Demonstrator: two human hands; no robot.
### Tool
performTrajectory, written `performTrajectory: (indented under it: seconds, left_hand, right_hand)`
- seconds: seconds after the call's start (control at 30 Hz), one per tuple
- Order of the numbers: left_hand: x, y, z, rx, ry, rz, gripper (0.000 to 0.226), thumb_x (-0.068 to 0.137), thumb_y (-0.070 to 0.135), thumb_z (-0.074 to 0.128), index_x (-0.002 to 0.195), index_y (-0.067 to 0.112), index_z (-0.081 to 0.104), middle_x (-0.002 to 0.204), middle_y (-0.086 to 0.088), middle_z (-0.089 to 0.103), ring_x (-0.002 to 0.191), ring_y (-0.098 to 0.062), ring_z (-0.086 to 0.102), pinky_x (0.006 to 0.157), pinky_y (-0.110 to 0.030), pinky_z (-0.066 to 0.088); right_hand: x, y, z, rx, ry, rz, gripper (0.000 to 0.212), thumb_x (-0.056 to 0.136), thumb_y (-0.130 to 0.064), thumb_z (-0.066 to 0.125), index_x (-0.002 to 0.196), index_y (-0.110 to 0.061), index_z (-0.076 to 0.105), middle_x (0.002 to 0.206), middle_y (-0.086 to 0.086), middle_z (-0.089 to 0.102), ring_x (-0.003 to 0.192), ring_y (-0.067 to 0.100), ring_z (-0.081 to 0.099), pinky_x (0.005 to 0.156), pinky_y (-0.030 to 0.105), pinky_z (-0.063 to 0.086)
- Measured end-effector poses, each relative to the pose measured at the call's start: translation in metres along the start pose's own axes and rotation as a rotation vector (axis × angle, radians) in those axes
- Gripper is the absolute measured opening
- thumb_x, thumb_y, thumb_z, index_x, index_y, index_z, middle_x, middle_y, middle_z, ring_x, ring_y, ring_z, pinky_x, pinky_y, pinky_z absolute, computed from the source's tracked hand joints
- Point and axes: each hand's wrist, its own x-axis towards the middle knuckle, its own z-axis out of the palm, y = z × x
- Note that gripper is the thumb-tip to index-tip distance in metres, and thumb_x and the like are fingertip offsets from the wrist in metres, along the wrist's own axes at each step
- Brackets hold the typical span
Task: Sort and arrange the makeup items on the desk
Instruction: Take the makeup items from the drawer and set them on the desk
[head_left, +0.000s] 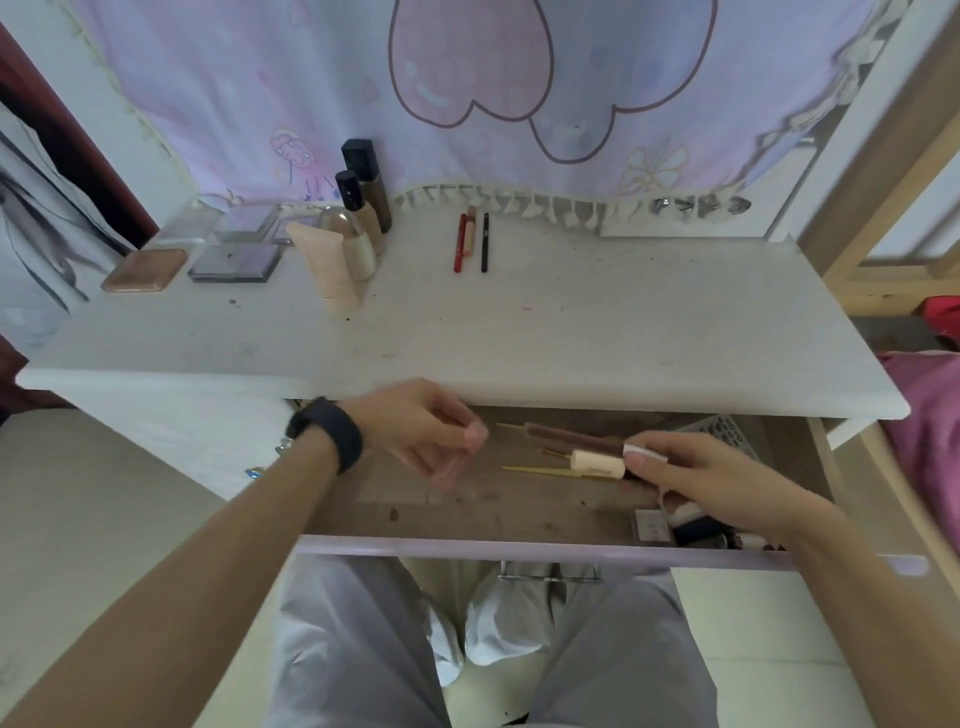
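Over the open drawer (467, 546), lol
Right hand (701, 480) pinches brown pencil (571, 439) and cream stick (597, 464), both lying sideways, tips pointing left; left hand (415, 426) loose, empty.

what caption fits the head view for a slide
Right hand holds makeup sticks over the open drawer, left hand empty

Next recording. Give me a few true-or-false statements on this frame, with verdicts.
1. The wooden drawer under the white desk is pulled open. True.
2. The right hand holds a bundle of slim brown and cream sticks. True.
3. The red, beige and black pencils lie in the drawer. False: they lie on the desk top, near the back.
4. The black wristband sits on the right wrist. False: it circles the wrist of the left hand.
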Motion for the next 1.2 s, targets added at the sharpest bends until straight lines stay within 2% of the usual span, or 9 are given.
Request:
performTrajectory:
  seconds: [0.17, 0.27, 0.4, 0.5, 0.63, 0.7, 0.83, 1.07, 1.2]
  left_hand:
    - [-0.032, 0.013, -0.042, -0.138, 0.188, 0.161, 0.039, 0.082, 0.050, 0.069, 0.115, 0.028, 0.070, 0.099, -0.001, 0.076, 0.089, -0.018, 0.074, 0.073, -0.028, 0.059]
    - [-0.026, 0.025, -0.053, -0.284, 0.405, 0.225, 0.028, 0.093, 0.042, 0.066, 0.108, 0.019, 0.073, 0.089, -0.015, 0.073, 0.081, -0.024, 0.073, 0.067, -0.024, 0.058]
    - [0.011, 0.040, -0.057, -0.260, 0.722, 0.193, 0.025, 0.102, 0.027, 0.053, 0.084, 0.017, 0.067, 0.073, -0.010, 0.068, 0.059, -0.012, 0.065, 0.055, -0.019, 0.055]
    - [0.046, 0.050, -0.064, -0.302, 0.823, 0.120, 0.030, 0.102, 0.022, 0.050, 0.087, 0.003, 0.068, 0.070, -0.014, 0.064, 0.053, -0.015, 0.061, 0.065, -0.029, 0.061]
    - [0.086, 0.058, -0.084, -0.125, 0.897, -0.021, 0.033, 0.101, 0.026, 0.046, 0.081, 0.009, 0.066, 0.078, -0.014, 0.073, 0.078, -0.026, 0.071, 0.073, -0.033, 0.058]
    - [0.102, 0.061, -0.094, 0.020, 0.924, -0.069, 0.030, 0.102, 0.026, 0.042, 0.095, 0.009, 0.066, 0.090, -0.010, 0.072, 0.080, -0.022, 0.066, 0.066, -0.027, 0.049]
    - [0.129, 0.064, -0.106, 0.160, 1.000, -0.079, 0.035, 0.100, 0.019, 0.045, 0.131, 0.010, 0.057, 0.124, -0.012, 0.064, 0.113, -0.030, 0.059, 0.093, -0.033, 0.045]
    - [0.159, 0.064, -0.114, 0.196, 1.020, -0.018, 0.039, 0.102, 0.024, 0.042, 0.135, 0.015, 0.059, 0.133, -0.011, 0.061, 0.120, -0.027, 0.057, 0.100, -0.033, 0.044]
    - [0.157, 0.059, -0.102, 0.250, 0.989, 0.112, 0.041, 0.101, 0.035, 0.044, 0.136, 0.018, 0.058, 0.146, -0.009, 0.046, 0.132, -0.026, 0.045, 0.109, -0.034, 0.039]
  right_hand:
    - [0.003, -0.028, -0.004, 0.368, 0.193, -0.072, 0.031, 0.091, -0.052, 0.060, 0.112, -0.035, 0.075, 0.102, 0.006, 0.075, 0.079, 0.014, 0.060, 0.072, 0.027, 0.050]
    - [0.027, -0.042, 0.000, 0.263, 0.416, -0.073, 0.027, 0.097, -0.049, 0.056, 0.100, -0.033, 0.078, 0.083, 0.001, 0.072, 0.064, 0.006, 0.056, 0.069, 0.026, 0.048]
    - [0.079, -0.060, -0.004, 0.147, 0.672, 0.004, 0.033, 0.102, -0.041, 0.053, 0.083, -0.026, 0.076, 0.077, -0.004, 0.074, 0.061, 0.007, 0.061, 0.063, 0.025, 0.048]
    - [0.117, -0.072, -0.011, -0.022, 0.737, 0.045, 0.036, 0.101, -0.040, 0.050, 0.082, -0.022, 0.075, 0.076, -0.002, 0.070, 0.063, 0.016, 0.059, 0.054, 0.028, 0.041]
    - [0.160, -0.083, -0.018, -0.159, 0.777, 0.044, 0.033, 0.102, -0.036, 0.048, 0.076, -0.022, 0.063, 0.064, -0.003, 0.059, 0.062, 0.023, 0.056, 0.051, 0.029, 0.032]
    - [0.179, -0.090, -0.021, -0.193, 0.791, 0.056, 0.031, 0.101, -0.035, 0.047, 0.077, -0.022, 0.061, 0.064, -0.001, 0.057, 0.071, 0.030, 0.057, 0.058, 0.032, 0.033]
    - [0.214, -0.102, -0.026, -0.328, 0.851, 0.057, 0.034, 0.103, -0.036, 0.045, 0.097, -0.014, 0.070, 0.082, 0.009, 0.065, 0.088, 0.035, 0.062, 0.070, 0.034, 0.035]
    - [0.250, -0.118, -0.029, -0.454, 0.790, 0.140, 0.044, 0.098, -0.045, 0.041, 0.078, -0.016, 0.067, 0.072, 0.000, 0.056, 0.066, 0.022, 0.051, 0.061, 0.031, 0.038]
    - [0.255, -0.115, -0.035, -0.478, 0.740, 0.137, 0.036, 0.097, -0.044, 0.043, 0.097, -0.018, 0.068, 0.095, 0.005, 0.066, 0.083, 0.025, 0.058, 0.069, 0.032, 0.045]
